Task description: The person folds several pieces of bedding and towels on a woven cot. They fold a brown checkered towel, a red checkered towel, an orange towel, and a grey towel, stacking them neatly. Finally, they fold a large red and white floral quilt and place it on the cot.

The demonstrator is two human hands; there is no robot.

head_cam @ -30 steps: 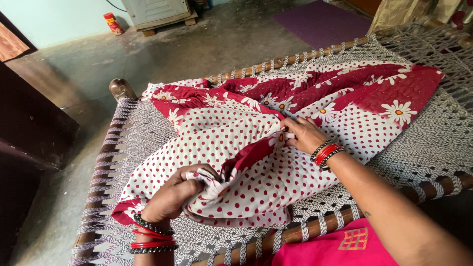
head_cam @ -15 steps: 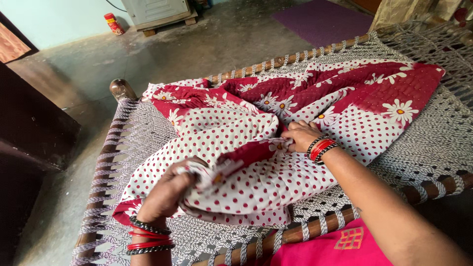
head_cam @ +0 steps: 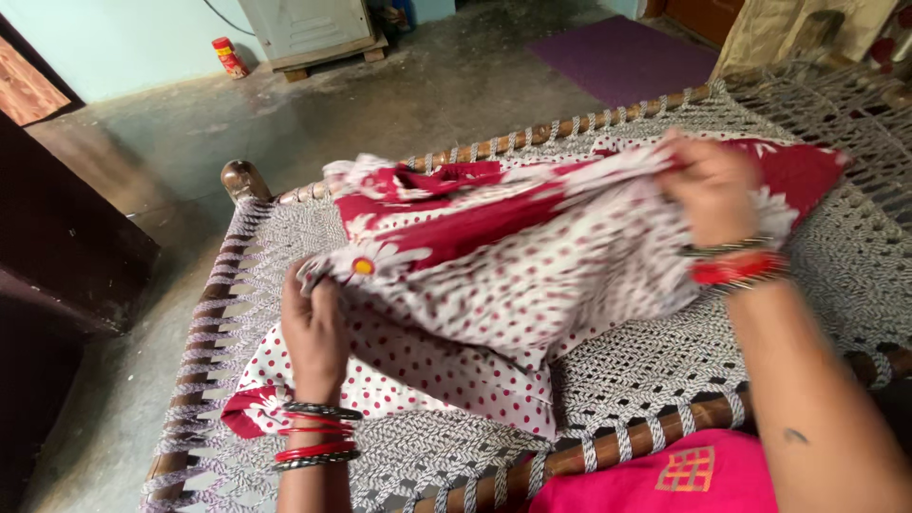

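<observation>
A woven rope cot [head_cam: 836, 275] with a wooden frame filled the foreground of a bare concrete-floored room, its grey-and-white cords running out to a rounded corner post [head_cam: 239, 178]. Nearest the camera, past a strip of pink garment [head_cam: 665, 475], both forearms wore red and dark bangles. The left hand [head_cam: 315, 328] was clenched on a corner of the red-and-white printed cloth [head_cam: 513, 256], fingers curled tight over a daisy motif near the cot's left side. The right hand [head_cam: 712, 185] was raised above the netting, its fingers pinched shut on another stretch of the same edge, though motion blur hid the exact grip. Between the two hands the cloth hung lifted and stretched, polka-dotted side toward the camera, while its lower layer lay on the cords and one red corner trailed toward the near-left rail. The far part lay bunched against the far rail.

The step in hand looked like pulling the fabric taut between two gripped points, as for straightening or folding it. A next move would call for keeping both grips firm and level so the edge stayed straight, and lifting the sagging middle clear of the rough weave.

Beyond the cot lay the stained floor [head_cam: 380, 104], a purple mat [head_cam: 617, 47], a red canister [head_cam: 228, 57] and a pale cabinet [head_cam: 304, 24] on blocks by the wall.
</observation>
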